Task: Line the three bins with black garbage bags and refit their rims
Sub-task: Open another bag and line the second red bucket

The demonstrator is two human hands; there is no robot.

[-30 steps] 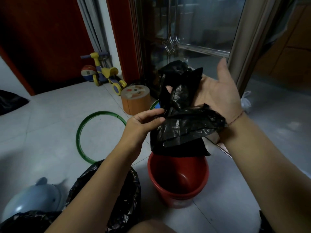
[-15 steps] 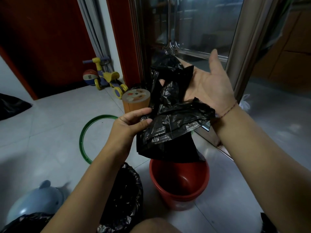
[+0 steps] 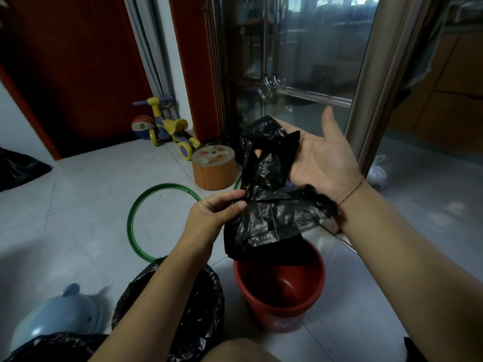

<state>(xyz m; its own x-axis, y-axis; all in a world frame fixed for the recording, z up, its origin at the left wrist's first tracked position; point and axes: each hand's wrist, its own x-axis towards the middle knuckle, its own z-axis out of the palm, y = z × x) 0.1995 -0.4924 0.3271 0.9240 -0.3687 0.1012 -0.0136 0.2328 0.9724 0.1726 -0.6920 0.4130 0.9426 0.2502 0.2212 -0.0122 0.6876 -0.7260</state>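
Holding a black garbage bag (image 3: 271, 212) up over the red bin (image 3: 281, 296), head view only, so one pass.

L hand (image 3: 213, 218) pinches the bag's near edge btwn thumb and fingers. R hand (image 3: 322, 158) is spread wide, palm up, w/ the bag draped across fingers and wrist, not gripped. Bag still mostly folded and crumpled; can't tell if the mouth is found yet. Its lower edge hangs just above the red bin's opening, which is bare inside.

Green rim (image 3: 146, 220) lies flat on the floor tiles (image 3: 78, 205), apart from the bin. A second bin (image 3: 183, 304) near the L forearm already has black film in it.

Risks, prob.:
- film slides off the open R palm, since only the L pinch secures it
- thin plastic tears if layers are pulled apart hard
- wrong end opened, so sealed base goes over the bin
- bin tips if the bag snags its lip
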